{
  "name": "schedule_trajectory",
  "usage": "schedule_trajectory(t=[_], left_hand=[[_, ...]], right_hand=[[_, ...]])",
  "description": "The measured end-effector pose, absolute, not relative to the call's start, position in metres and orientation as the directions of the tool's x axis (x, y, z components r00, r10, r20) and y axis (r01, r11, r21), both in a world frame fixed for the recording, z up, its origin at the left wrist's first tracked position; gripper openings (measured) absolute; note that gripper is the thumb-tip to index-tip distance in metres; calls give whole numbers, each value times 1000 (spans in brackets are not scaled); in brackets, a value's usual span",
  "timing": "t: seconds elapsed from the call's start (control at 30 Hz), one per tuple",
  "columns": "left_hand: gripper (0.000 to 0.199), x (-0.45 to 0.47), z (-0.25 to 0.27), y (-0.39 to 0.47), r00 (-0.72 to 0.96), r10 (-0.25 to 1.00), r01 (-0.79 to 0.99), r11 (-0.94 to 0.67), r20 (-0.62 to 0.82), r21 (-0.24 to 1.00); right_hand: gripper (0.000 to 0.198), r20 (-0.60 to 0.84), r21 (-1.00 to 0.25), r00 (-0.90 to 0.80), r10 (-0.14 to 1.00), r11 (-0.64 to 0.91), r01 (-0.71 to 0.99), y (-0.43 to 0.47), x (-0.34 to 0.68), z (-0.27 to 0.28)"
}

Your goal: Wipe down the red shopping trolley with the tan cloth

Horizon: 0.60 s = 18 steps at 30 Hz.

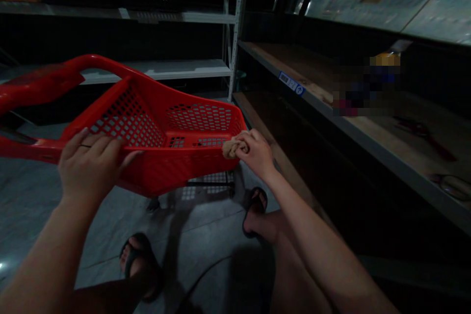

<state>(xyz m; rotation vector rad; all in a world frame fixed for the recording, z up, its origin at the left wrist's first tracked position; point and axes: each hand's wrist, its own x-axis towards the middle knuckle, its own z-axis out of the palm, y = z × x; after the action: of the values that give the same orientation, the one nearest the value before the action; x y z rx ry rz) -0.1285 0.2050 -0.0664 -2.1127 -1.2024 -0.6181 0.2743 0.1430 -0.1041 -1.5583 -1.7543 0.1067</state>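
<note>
Currently clasps a red perforated plastic shopping cart (162, 167) with left hand (90, 164), pinches a crumpled tan cloth-like wad (232, 148) with right hand (258, 153).

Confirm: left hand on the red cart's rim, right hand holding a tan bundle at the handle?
Not the handle: the head view shows the right hand holding the tan bundle at the opposite end of the basket. The left hand is on the rim.

At your two o'clock, the wooden shelf (290, 61) bears a dark red item (423, 132) and a looped item (456, 189); the floor (206, 235) carries the red cart (172, 162) at eleven.
</note>
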Motion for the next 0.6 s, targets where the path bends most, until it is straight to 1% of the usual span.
schedule_trajectory(t=[0.03,0.1,0.17,0.2,0.27,0.33,0.4,0.47,0.53,0.6], left_hand=[[49,-130,-67,208,461,601,884,-375,653,-279],[50,-127,-68,211,423,624,903,-355,658,-243],[48,-117,-68,210,403,630,911,-346,664,-224],[47,-111,-68,209,403,624,912,-339,670,-232],[44,-96,-67,205,416,598,907,-329,685,-263],[40,-80,-67,199,416,566,906,-330,712,-267],[36,-62,-69,192,391,550,911,-346,738,-224],[33,-47,-72,185,367,561,909,-384,742,-159],[32,-36,-76,180,355,581,897,-433,733,-91],[33,-29,-79,177,344,594,884,-466,727,-38]], right_hand=[[21,499,-520,127,857,179,835,143,287,-108],[17,509,-567,265,819,88,819,144,304,-119],[18,490,-655,351,798,71,752,147,303,-130],[20,481,-690,368,796,84,719,149,294,-135],[21,483,-723,349,803,141,676,153,263,-142],[21,505,-716,272,819,222,662,156,223,-144],[24,529,-684,185,828,287,671,158,189,-143],[26,551,-651,138,823,320,688,161,172,-141],[24,581,-646,169,796,325,691,166,176,-139],[19,603,-680,278,748,299,670,173,199,-139]])
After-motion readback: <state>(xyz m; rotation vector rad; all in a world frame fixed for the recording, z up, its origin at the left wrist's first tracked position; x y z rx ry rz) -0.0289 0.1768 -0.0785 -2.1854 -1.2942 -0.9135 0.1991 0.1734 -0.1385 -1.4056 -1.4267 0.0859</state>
